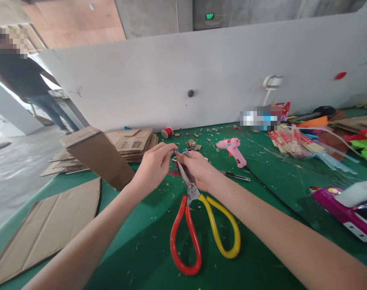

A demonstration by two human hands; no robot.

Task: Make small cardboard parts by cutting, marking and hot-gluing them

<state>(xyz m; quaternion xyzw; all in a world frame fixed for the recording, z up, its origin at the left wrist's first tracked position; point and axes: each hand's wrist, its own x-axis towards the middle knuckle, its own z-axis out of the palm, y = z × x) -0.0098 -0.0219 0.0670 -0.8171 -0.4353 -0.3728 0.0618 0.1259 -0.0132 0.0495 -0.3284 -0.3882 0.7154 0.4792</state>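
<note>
My left hand [156,163] and my right hand [198,167] meet above the green table [141,245], fingers pinched close together. Between the fingertips there is something small and bluish, too small to make out. Just below them lie scissors [191,191] with one red and one yellow handle; the blades point away from me and their tips are partly covered by my hands. A pink glue gun [233,150] rests to the right of my hands, and a utility knife [237,176] lies near my right wrist.
Stacked cardboard [135,143], a leaning cardboard box [100,157] and a flat sheet [50,221] are on the left. A red spool [167,132] stands near the white partition [159,84]. A purple iron [343,213] and craft strips [298,141] lie right. A person [26,76] stands far left.
</note>
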